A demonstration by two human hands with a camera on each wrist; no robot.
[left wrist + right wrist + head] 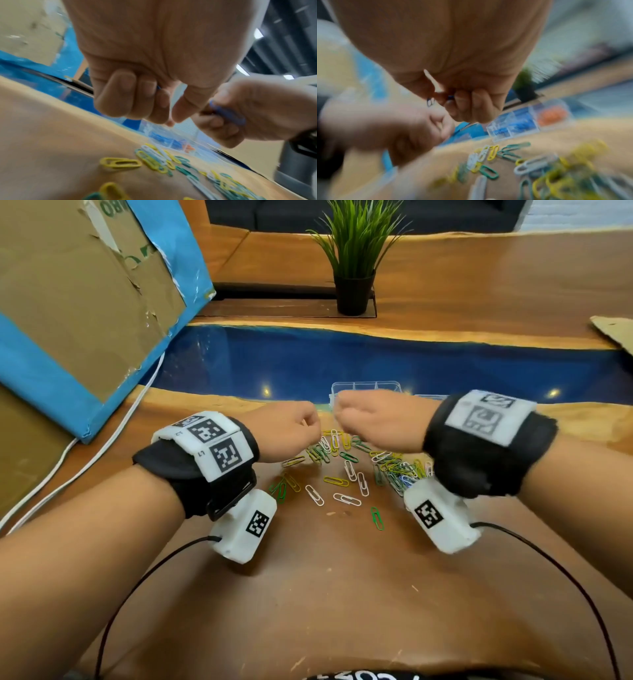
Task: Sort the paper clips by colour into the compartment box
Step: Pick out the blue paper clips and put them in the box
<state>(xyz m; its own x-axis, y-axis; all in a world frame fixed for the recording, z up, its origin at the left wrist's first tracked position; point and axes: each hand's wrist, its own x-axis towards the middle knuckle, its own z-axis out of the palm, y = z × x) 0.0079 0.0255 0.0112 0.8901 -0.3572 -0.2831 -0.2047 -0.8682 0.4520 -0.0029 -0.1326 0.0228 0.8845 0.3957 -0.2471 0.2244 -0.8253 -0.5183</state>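
Note:
Loose yellow, green, white and a few blue paper clips [346,463] lie scattered on the wooden table [325,594]. Just behind them stands the clear compartment box [366,387]; the right wrist view shows blue clips [520,124] and orange clips [551,115] in separate compartments. Both hands hover as fists over the pile, close together. My right hand [346,416] grips blue paper clips [226,113]. My left hand [308,426] is curled tight, and a sliver of blue [158,87] shows between its fingers and palm.
A large cardboard box with blue wrapping [85,302] leans at the left, a white cable [85,467] running beside it. A potted plant [354,268] stands at the back. A cardboard scrap [613,333] lies far right.

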